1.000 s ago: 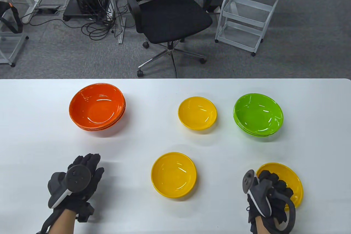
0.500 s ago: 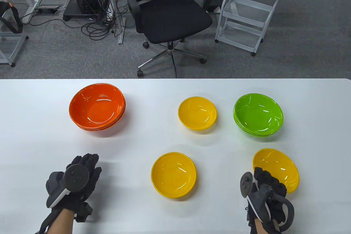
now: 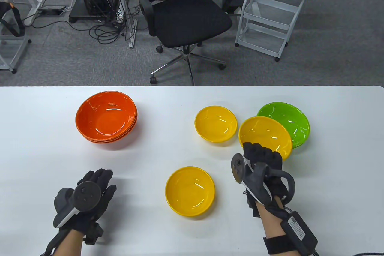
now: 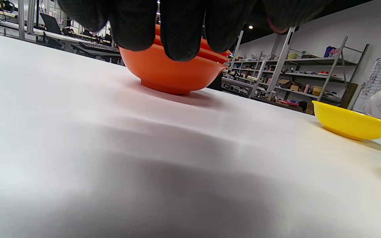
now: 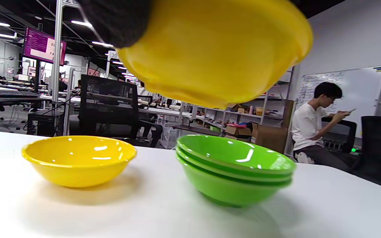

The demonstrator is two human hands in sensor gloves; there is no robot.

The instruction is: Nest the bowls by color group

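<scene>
My right hand (image 3: pixel 261 160) grips the near rim of a yellow bowl (image 3: pixel 265 136) and holds it in the air, partly in front of the green stack (image 3: pixel 292 119). In the right wrist view the held bowl (image 5: pixel 217 49) hangs above the table, over the green stack (image 5: pixel 233 168) and beside another yellow bowl (image 5: pixel 78 158). That far yellow bowl (image 3: pixel 216 123) sits at mid-table. A third yellow bowl (image 3: pixel 190 191) sits near the front. The orange stack (image 3: pixel 106 116) stands at the far left. My left hand (image 3: pixel 90 196) lies flat on the table, empty.
The white table (image 3: pixel 45 154) ends at its far edge, with an office chair (image 3: pixel 186 13) and a white shelf cart (image 3: pixel 270 19) on the floor beyond. The left wrist view shows the orange stack (image 4: pixel 174 69) ahead of my fingers.
My right hand has lifted the yellow bowl from the front right of the table and carried it up and to the left, towards the far yellow bowl. My left hand has barely moved.
</scene>
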